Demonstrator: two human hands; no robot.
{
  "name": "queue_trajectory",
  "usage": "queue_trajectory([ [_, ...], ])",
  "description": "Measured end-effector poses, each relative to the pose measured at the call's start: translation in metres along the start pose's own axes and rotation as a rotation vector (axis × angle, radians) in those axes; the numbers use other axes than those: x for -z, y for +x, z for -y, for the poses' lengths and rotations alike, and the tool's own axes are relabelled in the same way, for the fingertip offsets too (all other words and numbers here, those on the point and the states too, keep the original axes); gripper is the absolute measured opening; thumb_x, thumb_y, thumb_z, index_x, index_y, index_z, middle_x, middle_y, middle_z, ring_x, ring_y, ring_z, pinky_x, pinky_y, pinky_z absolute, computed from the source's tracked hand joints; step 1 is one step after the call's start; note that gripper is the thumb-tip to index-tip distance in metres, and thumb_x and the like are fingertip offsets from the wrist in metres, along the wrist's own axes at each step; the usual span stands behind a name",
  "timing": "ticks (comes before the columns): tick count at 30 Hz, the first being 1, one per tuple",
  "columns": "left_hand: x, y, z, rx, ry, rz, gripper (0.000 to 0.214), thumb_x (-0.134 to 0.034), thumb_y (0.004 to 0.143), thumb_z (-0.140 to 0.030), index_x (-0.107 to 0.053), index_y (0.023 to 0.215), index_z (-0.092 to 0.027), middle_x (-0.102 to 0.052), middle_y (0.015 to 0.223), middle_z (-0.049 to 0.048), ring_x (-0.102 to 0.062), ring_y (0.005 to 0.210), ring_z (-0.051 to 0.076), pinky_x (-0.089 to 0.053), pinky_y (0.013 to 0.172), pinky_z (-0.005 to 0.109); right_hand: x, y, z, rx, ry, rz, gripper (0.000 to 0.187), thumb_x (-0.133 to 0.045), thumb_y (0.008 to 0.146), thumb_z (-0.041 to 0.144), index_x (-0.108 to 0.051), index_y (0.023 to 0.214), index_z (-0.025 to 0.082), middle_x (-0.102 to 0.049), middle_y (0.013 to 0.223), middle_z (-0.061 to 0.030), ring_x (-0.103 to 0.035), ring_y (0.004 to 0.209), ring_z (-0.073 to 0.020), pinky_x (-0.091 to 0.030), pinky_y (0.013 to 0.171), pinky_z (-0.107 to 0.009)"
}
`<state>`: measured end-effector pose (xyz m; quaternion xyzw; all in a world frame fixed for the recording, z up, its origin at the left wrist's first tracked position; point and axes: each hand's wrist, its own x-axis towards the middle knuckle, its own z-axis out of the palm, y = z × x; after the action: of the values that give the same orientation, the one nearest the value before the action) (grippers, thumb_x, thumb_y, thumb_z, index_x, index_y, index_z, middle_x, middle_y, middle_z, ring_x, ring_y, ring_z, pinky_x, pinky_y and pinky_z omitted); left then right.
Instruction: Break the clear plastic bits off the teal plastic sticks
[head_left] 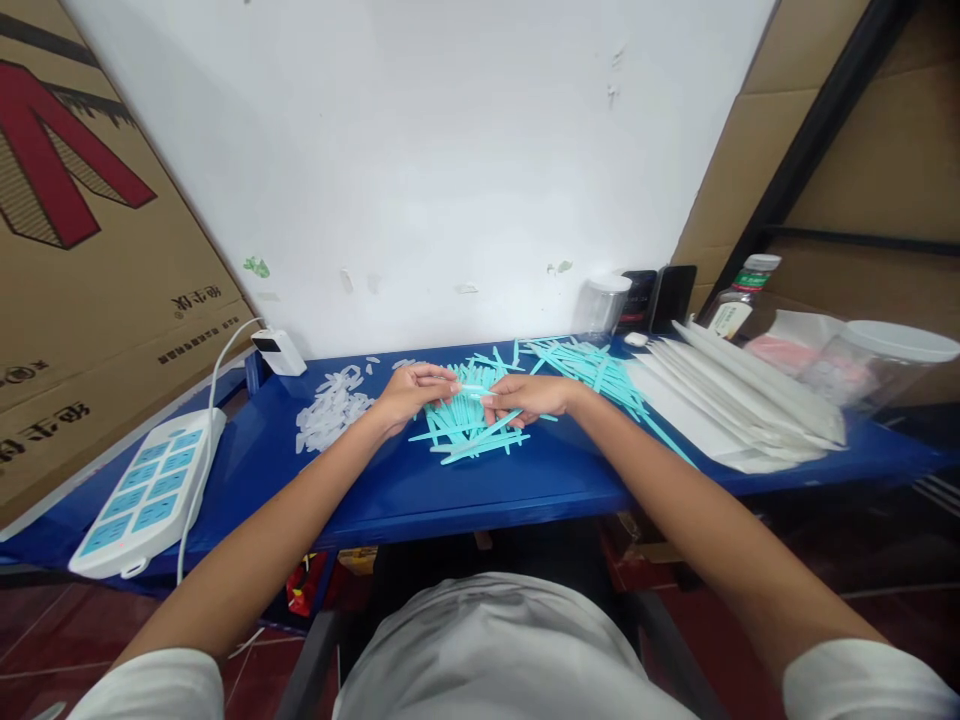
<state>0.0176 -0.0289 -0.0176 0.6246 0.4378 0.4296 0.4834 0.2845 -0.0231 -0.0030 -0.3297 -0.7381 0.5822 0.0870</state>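
Turquoise stick (pixel 475 389) hangs over the central heap (pixel 469 430), left hand (pixel 415 393) pinching one end, right hand (pixel 529 394) the other! Plenty seems to remain: clear pieces (pixel 335 412) (quite a scatter) lie loose leftward; whether the right-side pile (pixel 594 366) is finished, I can't tell.

The sticks (pixel 463 430) are turquoise, the small plastic pieces (pixel 334 412) translucent white and the table (pixel 472 495) deep blue. The power strip (pixel 144 495) is white with light-blue socket panels, while the left-hand cardboard box (pixel 112 270) is brown, printed in red and black. Pale lines grid the dark-red floor tiles (pixel 45 635).
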Motion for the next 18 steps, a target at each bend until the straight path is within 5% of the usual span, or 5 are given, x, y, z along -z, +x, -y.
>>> queue_trajectory([
  [7, 0.016, 0.010, 0.001, -0.072, 0.128, 0.000, 0.049, -0.083, 0.075, -0.053, -0.074, 0.106, -0.015, -0.078, 0.094, 0.0122, -0.073, 0.086, 0.025, -0.056, 0.072, 0.035, 0.003, 0.004, -0.002, 0.020, 0.033, -0.061, 0.054, -0.064, 0.092, 0.066, -0.070, 0.094, 0.012, -0.045, 0.064, 0.0032, -0.042, 0.052, -0.0069, -0.029, 0.044, -0.017],
  [12, 0.067, 0.018, 0.009, -0.270, 0.979, -0.365, 0.028, -0.065, 0.090, -0.040, -0.077, 0.105, -0.019, -0.077, 0.096, 0.0119, -0.069, 0.099, 0.033, -0.052, 0.093, 0.048, 0.013, -0.001, -0.001, 0.076, 0.098, -0.274, 0.044, -0.060, 0.098, 0.057, -0.066, 0.096, 0.013, -0.037, 0.060, 0.0047, -0.037, 0.051, -0.0082, -0.021, 0.043, -0.019],
  [18, 0.097, 0.032, 0.041, -0.336, 1.175, -0.102, 0.050, -0.042, 0.099, -0.032, -0.063, 0.142, -0.017, -0.062, 0.146, 0.0137, -0.055, 0.135, 0.033, -0.041, 0.115, 0.050, 0.009, 0.000, 0.002, 0.009, 0.170, -0.354, 0.033, -0.065, 0.098, 0.049, -0.053, 0.096, 0.019, -0.042, 0.073, 0.0021, -0.044, 0.057, -0.0086, -0.023, 0.042, -0.017],
])
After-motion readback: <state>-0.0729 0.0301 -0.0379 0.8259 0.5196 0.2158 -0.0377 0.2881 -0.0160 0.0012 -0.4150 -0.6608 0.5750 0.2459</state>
